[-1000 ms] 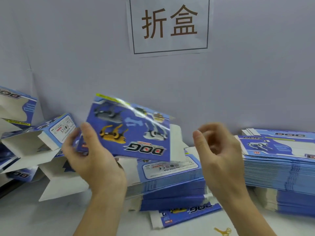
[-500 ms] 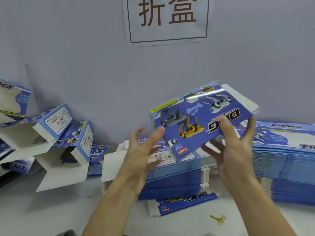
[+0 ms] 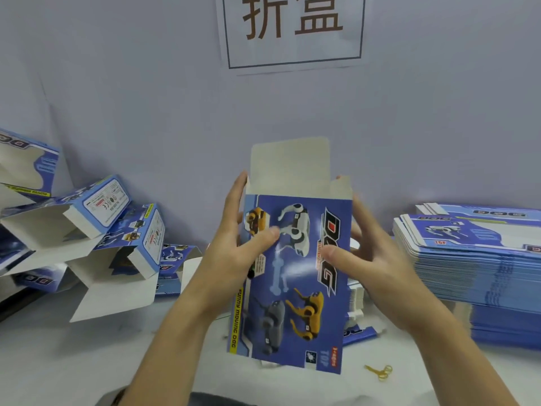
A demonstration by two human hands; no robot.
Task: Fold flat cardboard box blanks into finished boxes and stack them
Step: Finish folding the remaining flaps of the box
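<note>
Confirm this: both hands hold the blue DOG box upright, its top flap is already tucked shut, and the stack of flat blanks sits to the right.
Not quite. The top flap is not tucked shut; in the head view it stands open above the box. The rest holds: the left hand and right hand hold the box upright, and the stack of flat blanks sits to the right.

Lighting is reading even and fairly bright, diffuse from overhead, with a cool bluish cast on the wall (image 3: 146, 83). Shadows are staying soft, pooling under the folded boxes (image 3: 96, 230) at left. Faint glare streak is showing across the glossy front of the held box (image 3: 295, 268). Whole frame is looking soft with compression smear; small print is coming out unreadable. Wide-angle distortion is bending the flat stack (image 3: 474, 259) and the left edge outward. Forearms at the bottom are blurring slightly.
</note>
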